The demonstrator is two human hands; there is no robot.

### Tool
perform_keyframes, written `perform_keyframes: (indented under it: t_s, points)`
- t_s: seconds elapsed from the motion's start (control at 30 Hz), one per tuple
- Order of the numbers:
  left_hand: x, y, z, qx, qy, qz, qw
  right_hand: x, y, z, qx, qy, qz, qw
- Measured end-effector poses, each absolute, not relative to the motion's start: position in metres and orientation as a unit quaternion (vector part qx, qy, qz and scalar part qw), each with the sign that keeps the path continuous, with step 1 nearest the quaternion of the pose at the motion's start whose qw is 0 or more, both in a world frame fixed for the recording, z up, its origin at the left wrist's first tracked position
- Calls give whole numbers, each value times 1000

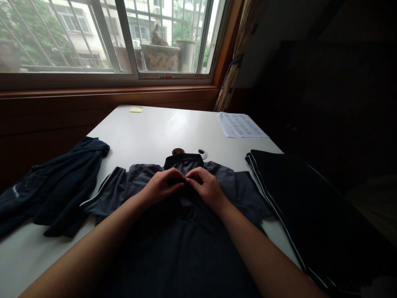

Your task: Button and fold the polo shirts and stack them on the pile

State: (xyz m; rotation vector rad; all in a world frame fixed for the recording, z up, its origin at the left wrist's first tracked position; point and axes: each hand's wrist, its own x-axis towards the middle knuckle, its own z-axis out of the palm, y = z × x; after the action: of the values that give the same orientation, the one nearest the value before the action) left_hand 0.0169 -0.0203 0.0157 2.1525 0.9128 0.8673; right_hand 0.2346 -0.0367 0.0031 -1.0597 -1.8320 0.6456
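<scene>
A dark short-sleeved collared shirt [182, 248] lies spread on the white table with its collar [183, 159] toward the window. My left hand [163, 183] and my right hand [206, 186] meet just below the collar, fingertips nearly touching. Both pinch the shirt's front opening between thumb and fingers. Whether a button sits between the fingertips is too small and dark to tell. The shirt's sleeves reach out to either side, the left one edged with a white stripe.
A crumpled dark garment [68, 182] lies at the left, and folded dark trousers [310, 207] with white piping at the right. Beyond the collar are a brown disc [178, 151] and a white ring [202, 153]. Papers [242, 125] and a yellow note [136, 109] rest on the table [186, 124].
</scene>
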Motion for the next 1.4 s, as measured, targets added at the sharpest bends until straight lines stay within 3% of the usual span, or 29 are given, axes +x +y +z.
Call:
perform_keyframes:
  t_s: [0.37,1.4]
  points:
    - [16,-19,16,798,340,345,357,233,-35,4,-392,-730,245,504]
    - [17,-18,11,789,362,354,349,233,-36,9,-389,-745,249,481]
